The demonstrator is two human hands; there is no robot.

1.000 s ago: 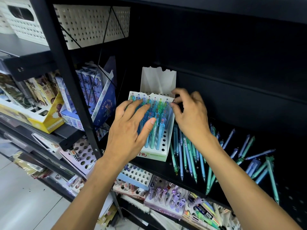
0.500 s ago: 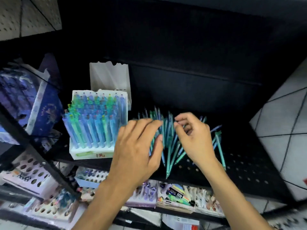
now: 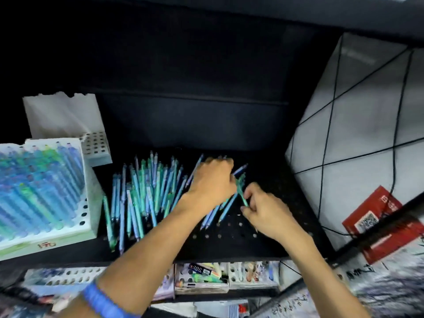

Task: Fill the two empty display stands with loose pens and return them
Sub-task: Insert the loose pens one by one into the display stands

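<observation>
Black shelf (image 3: 229, 246): one display stand (image 3: 46, 191) at left looks nearly full; a second stand (image 3: 96, 150) behind it shows empty holes. Loose pens (image 3: 146, 193) heaped mid-shelf, so filling remains. Left hand (image 3: 211, 182) fingers curled among pens, grip unclear; right hand (image 3: 266, 212) pinches one pen (image 3: 242, 193).

Loose pens (image 3: 146, 193) right of filled stand (image 3: 43, 191)

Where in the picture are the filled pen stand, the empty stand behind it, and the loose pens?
filled pen stand (image 3: 88, 198): head view, on its white right side wall.
empty stand (image 3: 95, 145): head view, on its holed top face.
loose pens (image 3: 146, 191): head view, middle of the pile.
</observation>
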